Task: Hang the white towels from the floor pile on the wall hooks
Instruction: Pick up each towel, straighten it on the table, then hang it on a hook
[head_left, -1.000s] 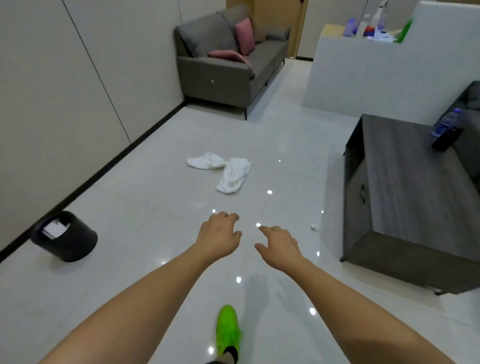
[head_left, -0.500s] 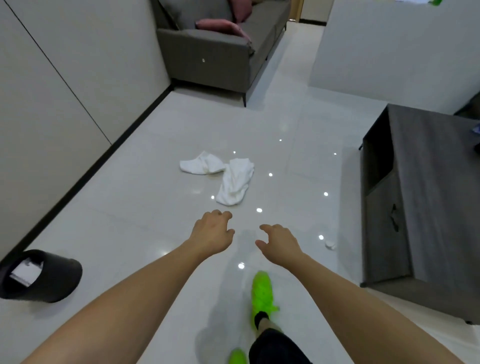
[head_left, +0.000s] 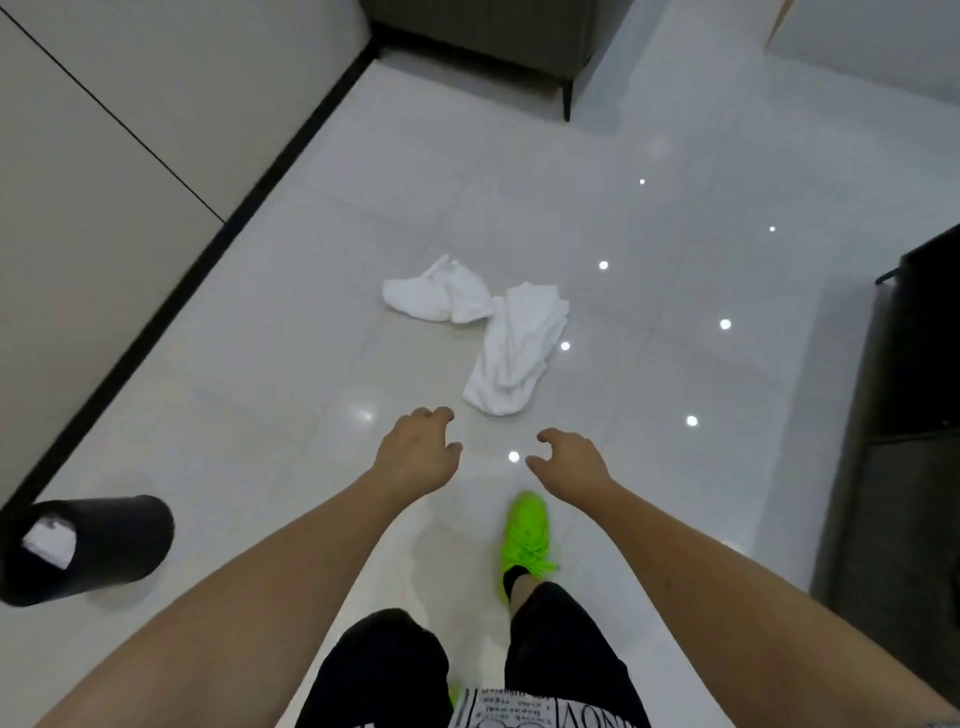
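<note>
Closer now to two crumpled white cloth towels (head_left: 498, 332) on glossy pale floor tile.
Left hand (head_left: 418, 457), right hand (head_left: 569, 460) just short of towels, loosely curled, empty; best to crouch, pinch one towel's edge.

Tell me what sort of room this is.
Probably a living room or lounge: glossy tiled floor, the base of a grey sofa by the wall, a dark wooden cabinet on the right, a black wastebasket.

floor (head_left: 291, 364): glossy pale tiles | wall (head_left: 104, 182): beige panels, black skirting | dark cabinet (head_left: 904, 415) right | black bin (head_left: 98, 545) left
</note>
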